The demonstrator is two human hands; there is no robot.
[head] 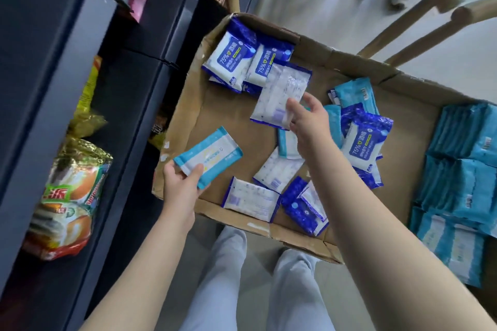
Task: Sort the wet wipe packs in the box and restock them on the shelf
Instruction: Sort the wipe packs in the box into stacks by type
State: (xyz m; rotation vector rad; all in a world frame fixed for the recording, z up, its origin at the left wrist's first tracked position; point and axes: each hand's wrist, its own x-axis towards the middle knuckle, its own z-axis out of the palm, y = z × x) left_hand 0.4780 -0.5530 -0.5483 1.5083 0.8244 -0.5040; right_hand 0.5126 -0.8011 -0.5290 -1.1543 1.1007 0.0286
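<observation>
— Fingers [194, 172] first, left side. What have you got?
— My left hand [178, 185] pinches a light-blue pack [208, 157] by one short end. It is held above the left wall of the cardboard box [185, 105], beside the dark shelf [53, 75] with its snack bags [67, 196].
— Further along?
— Far-left corner of the box: two dark-blue packs [234, 62], face up, printed 75%, side by side. My right hand [309, 123] is over the middle. Its fingers curl round a white-backed pack [279, 94] with dark-blue edging, held clear of the box floor, reverse side showing.
— Under that hand?
— Loose packs [252, 203] strewn flat. Mostly dark-blue, some reverse up, a few light-blue among them. One more 75% pack [363, 142] lies face up just right of my wrist.
— Right end?
— Light-blue rows [462, 169]: packs on edge, pressed close together, at the box's right end. Blurred there, so I cannot read the print.
</observation>
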